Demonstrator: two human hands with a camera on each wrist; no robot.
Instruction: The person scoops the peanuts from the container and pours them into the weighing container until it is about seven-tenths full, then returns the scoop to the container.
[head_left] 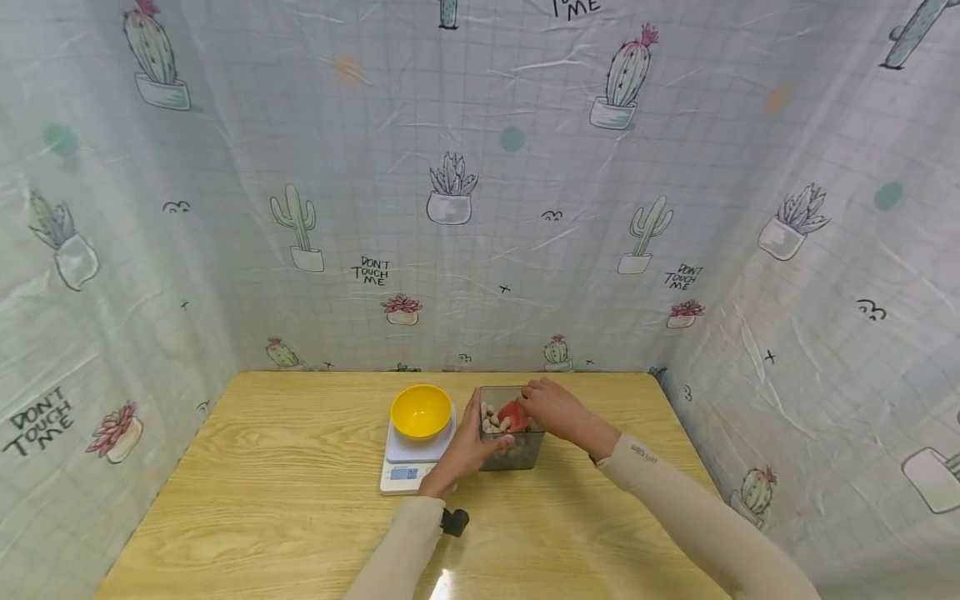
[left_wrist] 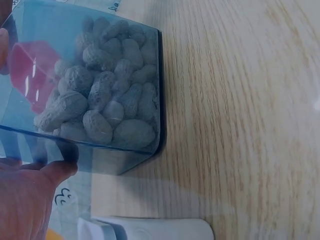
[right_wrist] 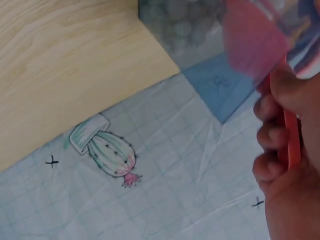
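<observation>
Showing at right wrist alone: red handle (right_wrist: 293, 141), seemingly the scoop's (right_wrist: 251, 40).

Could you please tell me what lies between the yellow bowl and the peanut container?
In the head view, the left hand lies there, touching the container.

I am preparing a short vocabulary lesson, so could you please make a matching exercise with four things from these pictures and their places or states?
Column 1
1. Bowl
2. Scoop
3. Peanuts
4. Container

Column 2
A. Many pieces inside the container
B. Held by the left hand
C. On the scale
D. Gripped by the right hand

Pairs: 1-C; 2-D; 3-A; 4-B
</observation>
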